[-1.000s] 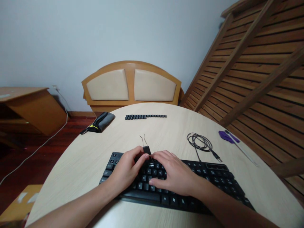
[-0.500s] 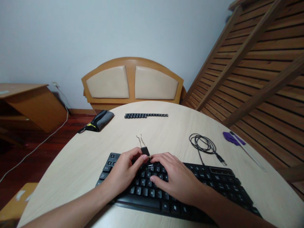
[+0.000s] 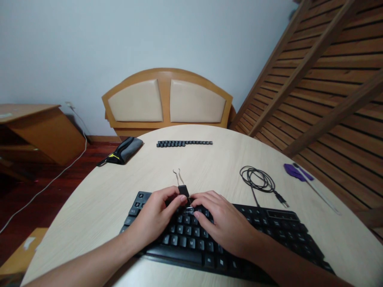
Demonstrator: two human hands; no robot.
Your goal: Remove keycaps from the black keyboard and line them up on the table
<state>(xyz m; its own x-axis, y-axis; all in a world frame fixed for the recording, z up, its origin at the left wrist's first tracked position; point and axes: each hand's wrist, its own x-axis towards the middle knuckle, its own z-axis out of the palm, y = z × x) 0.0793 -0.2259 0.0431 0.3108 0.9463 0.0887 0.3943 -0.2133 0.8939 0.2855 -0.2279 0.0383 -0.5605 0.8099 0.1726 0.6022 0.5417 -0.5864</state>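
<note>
A black computer keyboard (image 3: 172,256) lies at the table's near side, with key sockets bare at its upper left. My left hand (image 3: 160,209) pinches the black handle of a keycap puller (image 3: 183,191) between thumb and fingers. Its two hooked wires point away from me, and its lower wires reach down to the upper key rows. Close by the lower end is my right hand (image 3: 223,219), fingers curved and thumb apart from them, fingertips at the wires. Whether it grips anything is hard to see. A shiny keycap (image 3: 189,210) shows between the hands.
Removed keycaps (image 3: 170,144) stand in rows at the far side of the round table (image 3: 119,187). A coiled USB cable (image 3: 257,179) lies behind the keyboard. To the right are a purple cloth (image 3: 291,171) and a thin white stick (image 3: 320,191). A dark pouch (image 3: 127,150) sits far left.
My right thumb has moved up, closer to its fingertips. My left hand keeps its pinch on the keycap puller. The view has shifted slightly.
</note>
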